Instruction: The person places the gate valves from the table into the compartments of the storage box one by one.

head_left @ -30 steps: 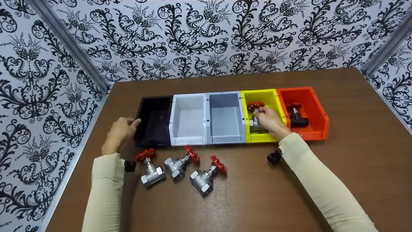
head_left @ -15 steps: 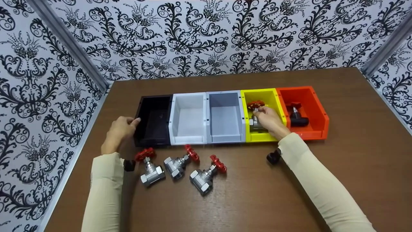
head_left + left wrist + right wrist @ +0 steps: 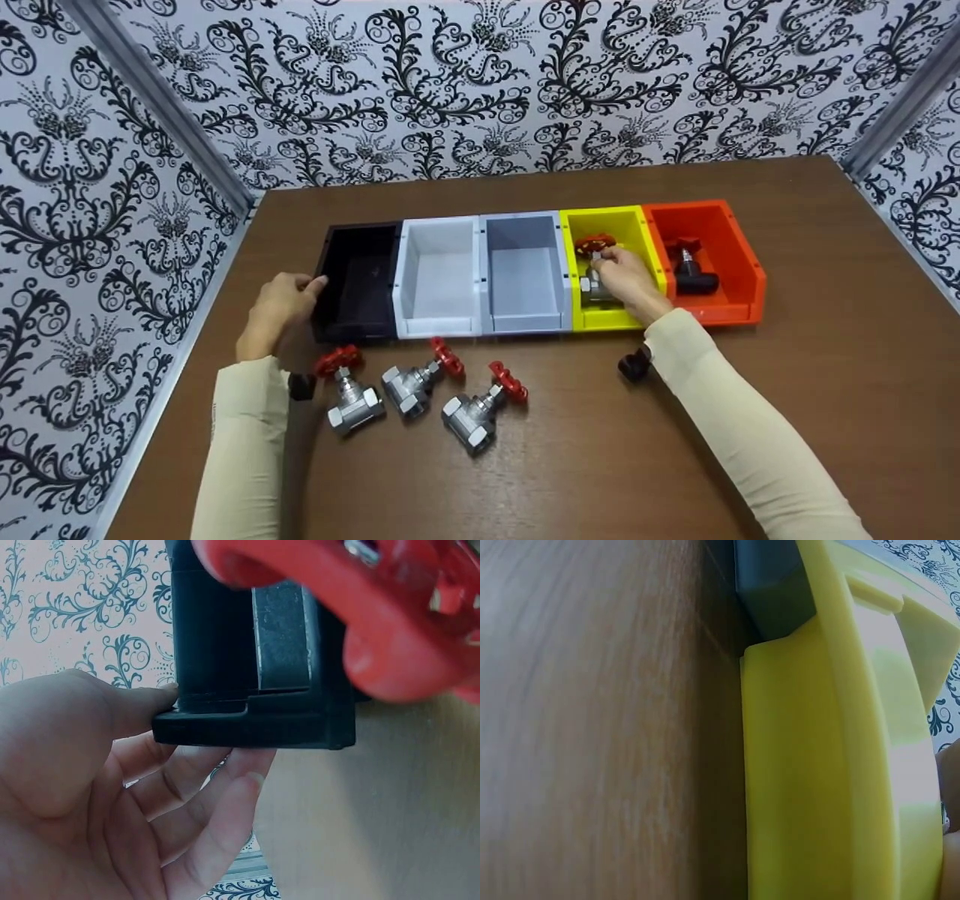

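In the head view, my left hand (image 3: pixel 283 307) is at the left side of the black bin (image 3: pixel 356 330). The left wrist view shows the thumb on the bin's rim (image 3: pixel 247 727) and the fingers along its outer wall. My right hand (image 3: pixel 634 283) reaches into the yellow bin (image 3: pixel 611 322), pinching a metal gate valve (image 3: pixel 592 289) by its stem below the red handwheel (image 3: pixel 596 243). The right wrist view mostly shows the yellow bin's front (image 3: pixel 802 780), with a bit of the hand at the right edge.
Three metal valves with red handwheels, left (image 3: pixel 352 405), middle (image 3: pixel 411 388) and right (image 3: pixel 472 420), lie before the bins. A white bin (image 3: pixel 442 326) and a grey bin (image 3: pixel 525 324) stand mid-row. The orange-red bin (image 3: pixel 731 311) holds a black valve (image 3: pixel 696 282). Patterned walls (image 3: pixel 480 82) enclose the table.
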Demonstrator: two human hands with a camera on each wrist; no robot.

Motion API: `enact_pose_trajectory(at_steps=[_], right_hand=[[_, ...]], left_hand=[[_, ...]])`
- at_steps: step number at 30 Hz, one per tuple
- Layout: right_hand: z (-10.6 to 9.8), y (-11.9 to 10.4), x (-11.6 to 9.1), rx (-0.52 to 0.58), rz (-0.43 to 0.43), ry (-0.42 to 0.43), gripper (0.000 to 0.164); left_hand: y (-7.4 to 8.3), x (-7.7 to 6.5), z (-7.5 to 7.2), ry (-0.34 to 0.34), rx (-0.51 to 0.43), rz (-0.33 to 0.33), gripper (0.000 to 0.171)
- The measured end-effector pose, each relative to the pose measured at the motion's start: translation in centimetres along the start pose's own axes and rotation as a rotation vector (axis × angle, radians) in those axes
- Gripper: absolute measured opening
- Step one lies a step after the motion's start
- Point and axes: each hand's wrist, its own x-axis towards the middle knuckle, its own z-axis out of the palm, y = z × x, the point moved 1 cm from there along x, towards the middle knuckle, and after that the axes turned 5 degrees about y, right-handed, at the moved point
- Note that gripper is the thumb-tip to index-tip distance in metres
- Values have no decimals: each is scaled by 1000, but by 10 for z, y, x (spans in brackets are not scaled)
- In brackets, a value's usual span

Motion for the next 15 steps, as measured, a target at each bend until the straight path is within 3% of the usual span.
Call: enact_pose_trajectory(at_steps=[15], right_hand=[[-2, -1, 0, -29, -30, 3, 40]], left_hand=[[0, -1, 0, -10, -8, 3, 49]])
